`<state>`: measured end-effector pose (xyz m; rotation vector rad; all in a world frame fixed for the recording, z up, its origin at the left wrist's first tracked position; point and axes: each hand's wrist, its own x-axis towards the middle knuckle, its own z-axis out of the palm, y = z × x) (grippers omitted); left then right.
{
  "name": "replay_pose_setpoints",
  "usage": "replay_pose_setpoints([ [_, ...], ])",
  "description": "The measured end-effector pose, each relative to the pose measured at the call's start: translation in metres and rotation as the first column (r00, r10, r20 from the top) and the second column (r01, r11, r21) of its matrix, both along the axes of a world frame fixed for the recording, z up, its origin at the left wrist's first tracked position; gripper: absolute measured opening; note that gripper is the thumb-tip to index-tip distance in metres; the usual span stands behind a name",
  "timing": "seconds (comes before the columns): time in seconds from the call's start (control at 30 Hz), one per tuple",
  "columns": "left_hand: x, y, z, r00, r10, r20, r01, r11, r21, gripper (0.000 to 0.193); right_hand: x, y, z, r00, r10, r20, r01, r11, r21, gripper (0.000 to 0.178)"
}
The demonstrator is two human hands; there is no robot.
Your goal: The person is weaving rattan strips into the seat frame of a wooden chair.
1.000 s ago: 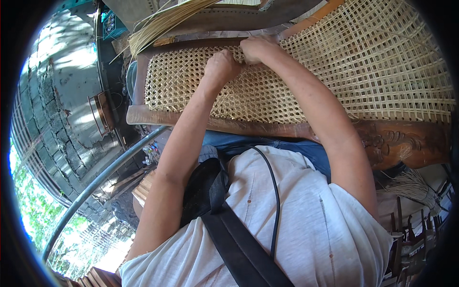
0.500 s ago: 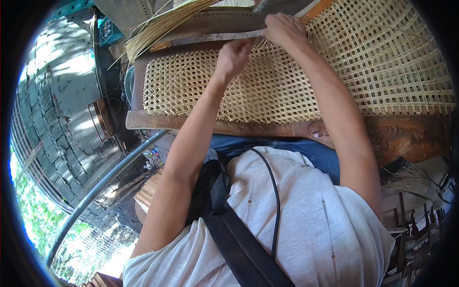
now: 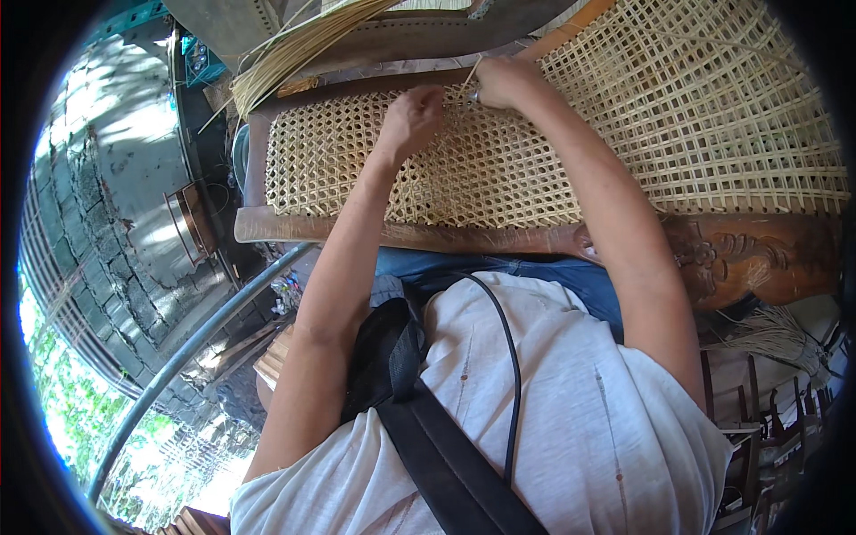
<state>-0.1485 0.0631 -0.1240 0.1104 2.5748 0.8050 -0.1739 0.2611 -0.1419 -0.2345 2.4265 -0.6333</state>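
Woven cane webbing (image 3: 339, 160) fills a brown wooden frame (image 3: 401, 235) that lies across in front of me. My left hand (image 3: 415, 120) is curled just over the weave near the far rail, its fingers closed; whatever they pinch is hidden. To its right, my right hand (image 3: 506, 82) is closed at the far edge of the webbing. A thin pale cane strand (image 3: 473, 69) sticks up at its fingers. Something small and shiny, perhaps a ring, shows on that hand.
A bundle of loose cane strands (image 3: 294, 61) lies beyond the frame at the far left. The frame's near right part is carved wood (image 3: 758, 259). A metal pipe (image 3: 192, 343) runs along the left. More loose strands (image 3: 771, 334) hang at the lower right.
Both hands have come nearer to me and a little to the left. The right hand has dropped from beyond the far rail to the webbing's edge.
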Motion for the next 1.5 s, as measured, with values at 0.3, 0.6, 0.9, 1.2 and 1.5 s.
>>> replay_pose_setpoints([
  [0.3, -0.003, 0.018, 0.005, 0.967, 0.138, 0.212, -0.197, 0.937, 0.287, 0.029, -0.009, 0.024, -0.037, 0.995, -0.087, 0.053, 0.096, 0.972, -0.213, 0.028],
  [0.6, 0.008, 0.011, 0.019, 0.912, 0.358, 0.2, -0.382, 0.92, 0.094, 0.023, 0.011, -0.004, -0.015, 0.983, 0.112, -0.145, -0.13, 0.984, -0.12, 0.024],
  [0.9, 0.012, 0.012, 0.025, 0.966, 0.259, 0.0, -0.249, 0.925, -0.286, 0.028, -0.001, -0.028, -0.002, 0.966, 0.199, -0.164, -0.217, 0.971, -0.104, 0.025],
  [1.2, 0.009, 0.001, 0.011, 0.972, 0.233, 0.031, -0.214, 0.935, -0.283, 0.031, -0.003, -0.042, -0.001, 0.965, 0.195, -0.177, -0.208, 0.976, -0.06, 0.029],
  [1.5, -0.01, 0.009, 0.004, 0.998, 0.058, 0.034, -0.032, 0.854, -0.52, 0.035, -0.017, -0.035, 0.009, 0.974, 0.225, 0.009, -0.225, 0.974, -0.01, 0.031],
])
